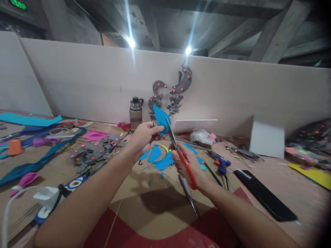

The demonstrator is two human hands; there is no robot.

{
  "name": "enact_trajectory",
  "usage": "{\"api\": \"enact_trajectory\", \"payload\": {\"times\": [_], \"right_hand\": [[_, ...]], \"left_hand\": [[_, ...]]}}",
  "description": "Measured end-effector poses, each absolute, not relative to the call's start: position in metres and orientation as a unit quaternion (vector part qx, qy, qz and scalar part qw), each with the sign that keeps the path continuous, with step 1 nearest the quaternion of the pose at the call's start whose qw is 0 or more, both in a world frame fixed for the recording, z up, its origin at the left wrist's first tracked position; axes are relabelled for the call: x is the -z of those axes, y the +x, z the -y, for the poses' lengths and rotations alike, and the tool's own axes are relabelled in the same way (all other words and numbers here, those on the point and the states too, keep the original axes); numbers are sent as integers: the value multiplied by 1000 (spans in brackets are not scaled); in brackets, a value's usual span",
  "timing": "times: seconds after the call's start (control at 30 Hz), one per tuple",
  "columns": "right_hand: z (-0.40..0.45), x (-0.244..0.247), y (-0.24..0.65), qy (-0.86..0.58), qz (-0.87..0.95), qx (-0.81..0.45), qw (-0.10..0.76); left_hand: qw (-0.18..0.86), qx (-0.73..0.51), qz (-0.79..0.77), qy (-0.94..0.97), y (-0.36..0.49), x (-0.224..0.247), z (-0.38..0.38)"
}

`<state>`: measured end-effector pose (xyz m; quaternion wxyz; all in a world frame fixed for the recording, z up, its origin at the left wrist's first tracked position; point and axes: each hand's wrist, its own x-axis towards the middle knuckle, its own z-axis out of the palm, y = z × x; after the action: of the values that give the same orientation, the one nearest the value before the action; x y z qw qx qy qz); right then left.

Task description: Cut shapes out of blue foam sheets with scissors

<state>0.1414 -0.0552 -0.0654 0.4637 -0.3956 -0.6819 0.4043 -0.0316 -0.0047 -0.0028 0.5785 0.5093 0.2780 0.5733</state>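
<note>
My left hand (pixel 147 135) pinches a piece of blue felt (pixel 160 116) in front of me, above the table. The felt has a pointed upper end and a curved right edge. In my right hand (pixel 188 162) is a pair of scissors (pixel 186 165) with red handles, its blades pointing up and left against the felt's right edge. How far the blades are apart is hard to make out. Under my hands lie blue felt scraps (pixel 161 161) with a thin yellow strip among them.
Left are grey moon-shaped pieces (pixel 90 155) with pink dots and a power strip (pixel 49 203). Right are a blue glue gun (pixel 221 162), a green pencil (pixel 212 174) and a black case (pixel 266 196). A water bottle (pixel 136 115) stands by the white board (pixel 103 79).
</note>
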Motion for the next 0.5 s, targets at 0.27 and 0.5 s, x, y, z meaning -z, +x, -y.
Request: {"api": "enact_trajectory", "payload": {"times": [0.27,0.5], "right_hand": [[56,64,144,-386,664,-471,435],[53,68,146,-394,675,-454,428]], "left_hand": [[570,-530,-300,551,-46,-2,1],[572,-507,-313,563,-54,-3,-2]]}}
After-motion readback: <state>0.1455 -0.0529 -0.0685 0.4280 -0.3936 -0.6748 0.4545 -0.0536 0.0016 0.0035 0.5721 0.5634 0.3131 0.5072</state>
